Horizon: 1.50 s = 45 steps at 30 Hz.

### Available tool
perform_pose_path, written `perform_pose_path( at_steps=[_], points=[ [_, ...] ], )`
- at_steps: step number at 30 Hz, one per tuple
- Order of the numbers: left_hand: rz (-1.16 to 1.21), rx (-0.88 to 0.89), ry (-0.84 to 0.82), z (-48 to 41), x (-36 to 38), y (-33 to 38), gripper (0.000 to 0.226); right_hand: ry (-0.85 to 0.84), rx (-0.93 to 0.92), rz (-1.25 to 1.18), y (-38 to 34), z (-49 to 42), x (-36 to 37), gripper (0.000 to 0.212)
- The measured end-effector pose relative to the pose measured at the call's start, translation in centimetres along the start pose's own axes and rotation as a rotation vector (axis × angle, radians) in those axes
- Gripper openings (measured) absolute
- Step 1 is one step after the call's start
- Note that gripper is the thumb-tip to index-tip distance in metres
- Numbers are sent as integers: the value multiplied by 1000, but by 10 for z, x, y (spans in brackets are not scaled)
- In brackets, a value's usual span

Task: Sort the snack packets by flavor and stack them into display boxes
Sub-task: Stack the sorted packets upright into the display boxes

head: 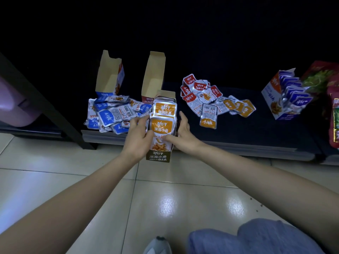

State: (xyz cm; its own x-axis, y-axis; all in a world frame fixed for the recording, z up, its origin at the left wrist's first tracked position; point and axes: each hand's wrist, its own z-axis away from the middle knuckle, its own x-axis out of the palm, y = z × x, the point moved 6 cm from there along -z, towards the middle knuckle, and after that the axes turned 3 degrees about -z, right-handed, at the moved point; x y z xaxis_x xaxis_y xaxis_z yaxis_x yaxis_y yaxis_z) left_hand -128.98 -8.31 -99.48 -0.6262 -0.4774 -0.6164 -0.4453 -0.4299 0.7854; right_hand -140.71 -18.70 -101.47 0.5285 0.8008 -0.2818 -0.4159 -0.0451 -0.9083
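An orange-flavor display box (159, 157) lies at the shelf's front edge, filled with a row of orange snack packets (161, 126). My left hand (139, 132) grips the left side of the front packets. From the right, my right hand (183, 132) holds the same stack, thumb across the front packet's lower part. A heap of blue packets (110, 114) lies left of the box. Red packets (198, 88) and a few orange ones (238, 106) are piled to its right.
Two open boxes stand at the back of the dark shelf (256, 149): a blue one (110, 77) and a red one (153, 77). A filled blue box (286, 96) leans at the right beside large red bags (330, 88). A black post (45, 105) slants at left. Pale floor tiles lie below.
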Motion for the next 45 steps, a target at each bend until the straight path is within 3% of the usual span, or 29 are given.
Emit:
perform_pose_path(
  at_steps=[5, 9, 13, 16, 19, 25, 31, 34, 37, 40, 45],
  points=[
    [-76, 95, 202, -4, -18, 22, 34, -32, -92, 49, -8, -3, -20, 102],
    [-208, 382, 253, -9, -12, 74, 27, 36, -61, 73, -4, -11, -51, 69],
    [-217, 567, 90, -27, 41, 131, 26, 117, 11, 135, 25, -17, -101, 40],
    [-319, 446, -180, -54, 106, 141, 24, 180, 26, 253, 48, -15, -145, 32],
    [-564, 272, -468, -74, 163, 130, 42, 191, 53, 397, 74, -16, -185, 39],
    [-734, 130, -598, -103, 221, 108, 61, 281, 64, 504, 115, -46, -257, 47],
    [-738, 157, -498, -121, 249, 89, 63, 264, 47, 683, 125, -96, -281, 67],
    [-703, 241, -321, -121, 250, 90, 55, 243, 104, 817, 139, -111, -271, 62],
    [-605, 292, -227, -120, 250, 91, 41, 401, -22, 823, 144, -98, -264, 49],
    [-573, 300, -187, -114, 249, 90, 33, 417, -75, 793, 145, -80, -262, 43],
    [-578, 238, -179, -100, 249, 90, 50, 363, -16, 767, 146, -51, -260, 45]
  ],
)
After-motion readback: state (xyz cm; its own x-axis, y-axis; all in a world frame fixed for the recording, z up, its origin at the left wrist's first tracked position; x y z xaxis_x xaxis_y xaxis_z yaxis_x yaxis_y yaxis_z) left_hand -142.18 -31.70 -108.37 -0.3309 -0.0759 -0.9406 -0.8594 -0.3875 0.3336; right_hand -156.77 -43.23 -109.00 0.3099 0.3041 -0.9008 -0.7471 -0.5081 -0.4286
